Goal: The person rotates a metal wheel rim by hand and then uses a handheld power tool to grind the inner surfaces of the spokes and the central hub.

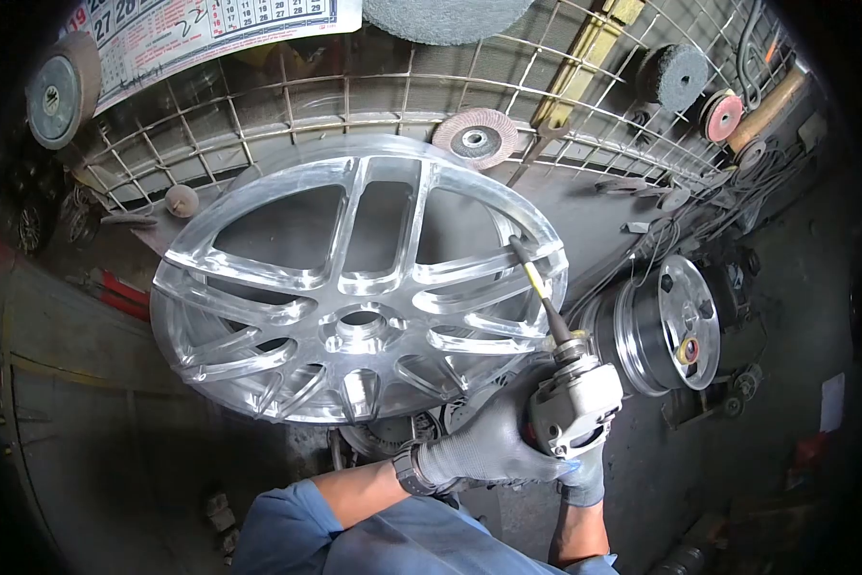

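A large bare-metal alloy wheel (407,297) lies face up in front of me, its spokes bright and shiny. My left hand (483,436), in a grey glove, wraps around the body of a handheld power grinder (581,407). Behind it, my gloved right hand (586,474) grips the rear of the same tool and is largely hidden by it. From the grinder a long tapered bit (538,278) reaches up and left. Its dark tip overlaps the spoke ends at the wheel's right edge.
A wire grid (287,105) runs behind the wheel, with a flap disc (475,139), a dark abrasive wheel (680,77) and a calendar (210,38) on it. Another wheel (656,326) stands on the right, and cables (747,206) hang beyond.
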`<state>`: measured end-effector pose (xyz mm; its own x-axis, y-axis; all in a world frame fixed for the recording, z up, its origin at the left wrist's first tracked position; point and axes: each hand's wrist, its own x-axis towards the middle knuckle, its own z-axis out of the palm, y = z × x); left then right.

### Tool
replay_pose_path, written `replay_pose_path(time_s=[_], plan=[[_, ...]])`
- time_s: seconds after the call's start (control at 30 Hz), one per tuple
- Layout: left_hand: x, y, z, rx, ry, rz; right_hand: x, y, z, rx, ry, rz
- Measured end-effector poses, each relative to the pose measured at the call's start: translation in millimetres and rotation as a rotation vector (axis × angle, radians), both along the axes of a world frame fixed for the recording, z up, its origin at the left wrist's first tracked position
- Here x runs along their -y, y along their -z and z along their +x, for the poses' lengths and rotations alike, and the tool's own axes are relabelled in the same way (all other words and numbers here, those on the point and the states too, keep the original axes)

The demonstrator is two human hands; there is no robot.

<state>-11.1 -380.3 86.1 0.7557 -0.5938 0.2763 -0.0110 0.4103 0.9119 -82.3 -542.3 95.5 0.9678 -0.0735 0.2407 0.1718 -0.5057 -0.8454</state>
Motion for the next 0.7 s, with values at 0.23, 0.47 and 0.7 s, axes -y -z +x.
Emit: replay_pose_path(time_s=[0.23,0.47,0.7], plan=[[1,-6,0,0.015,-0.010,-0.050,-5,-10,0,-0.090,0.060,0.068],[-11,-13,-9,-0.114,0.014,-0.108,-23,-28,10,-0.030,-0.015,0.082],[-8,-10,-3,-0.098,0.025,-0.125,-15,-23,8,0.014,-0.037,0.035]])
